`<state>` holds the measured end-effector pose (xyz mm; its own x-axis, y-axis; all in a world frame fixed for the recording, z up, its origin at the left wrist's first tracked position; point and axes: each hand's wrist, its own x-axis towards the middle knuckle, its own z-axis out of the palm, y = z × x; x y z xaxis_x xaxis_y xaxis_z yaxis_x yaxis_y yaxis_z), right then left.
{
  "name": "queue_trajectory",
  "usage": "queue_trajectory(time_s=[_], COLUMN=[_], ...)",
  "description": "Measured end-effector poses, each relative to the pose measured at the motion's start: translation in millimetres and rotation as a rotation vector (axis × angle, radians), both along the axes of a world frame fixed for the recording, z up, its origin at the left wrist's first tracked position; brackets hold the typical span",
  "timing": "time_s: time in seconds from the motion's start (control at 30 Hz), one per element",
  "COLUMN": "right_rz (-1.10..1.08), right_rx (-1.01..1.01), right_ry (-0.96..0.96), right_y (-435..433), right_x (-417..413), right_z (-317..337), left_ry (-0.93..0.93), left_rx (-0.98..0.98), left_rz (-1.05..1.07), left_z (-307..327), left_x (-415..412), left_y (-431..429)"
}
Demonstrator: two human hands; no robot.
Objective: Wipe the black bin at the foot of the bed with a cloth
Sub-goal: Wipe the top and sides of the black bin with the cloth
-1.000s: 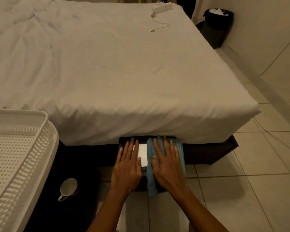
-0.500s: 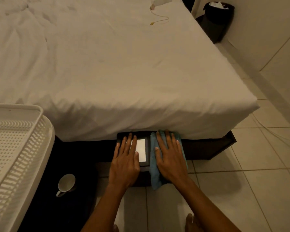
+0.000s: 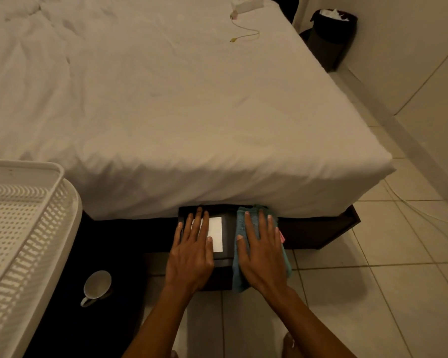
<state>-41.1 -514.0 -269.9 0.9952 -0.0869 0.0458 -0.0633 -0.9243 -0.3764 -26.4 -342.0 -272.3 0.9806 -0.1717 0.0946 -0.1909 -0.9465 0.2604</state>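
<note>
Left hand flat on bin, right hand on cloth

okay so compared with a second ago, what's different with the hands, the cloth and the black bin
Very little. The right hand and the blue-green cloth under it sit slightly farther up the top of the black rectangular bin, toward the white-sheeted bed. The left hand stays flat beside the bin's white label. Nothing was picked up or let go. The white mug on the floor and the white slotted plastic basket are unmoved.
</note>
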Motion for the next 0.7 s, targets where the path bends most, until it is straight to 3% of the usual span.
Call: queue_trajectory(time_s=[0.13, 0.37, 0.43, 0.57, 0.7], right_rz=[0.029, 0.266, 0.262, 0.051, 0.229], right_rx=[-0.023, 0.047, 0.056, 0.024, 0.074], right_ry=[-0.019, -0.023, -0.029, -0.006, -0.015], right_y=[8, 7, 3, 9, 4], right_x=[3, 0, 0, -1, -11], right_z=[2, 10, 8, 5, 10], left_ry=[-0.004, -0.006, -0.013, -0.002, -0.005], left_rx=[-0.011, -0.008, -0.005, -0.028, -0.011], left_rz=[-0.01, -0.004, -0.004, -0.01, -0.021], left_z=[0, -2, -1, 2, 3], left_x=[-1, -1, -1, -1, 1], left_y=[0, -1, 0, 1, 2])
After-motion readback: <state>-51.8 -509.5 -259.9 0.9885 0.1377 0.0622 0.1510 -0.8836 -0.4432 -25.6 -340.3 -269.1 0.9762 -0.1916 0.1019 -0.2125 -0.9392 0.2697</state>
